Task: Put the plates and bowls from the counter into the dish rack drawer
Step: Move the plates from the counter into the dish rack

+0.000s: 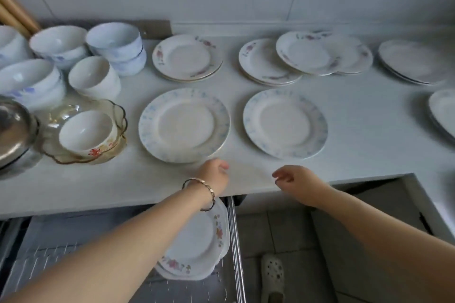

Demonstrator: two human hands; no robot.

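Note:
Two blue-patterned plates lie on the white counter [357, 130]: the left plate [184, 125] and the right plate [285, 123]. My left hand [214, 174] hovers at the front rim of the left plate, fingers loosely curled, holding nothing. To its right, my right hand [295, 179] is over the counter edge, empty with fingers apart. Stacks of floral plates [187, 56] [268, 61] [305, 53] sit further back. White bowls [94, 79] [114, 40] cluster at the left. Below, floral plates [197, 243] stand in the dish rack drawer [236, 241].
A glass dish [115, 110] holding a small bowl [86, 131] and a steel pot [14, 130] sit at the left front. More plates [413, 61] [443, 110] lie at the right. A slipper [272, 278] rests on the tiled floor beside an open cabinet.

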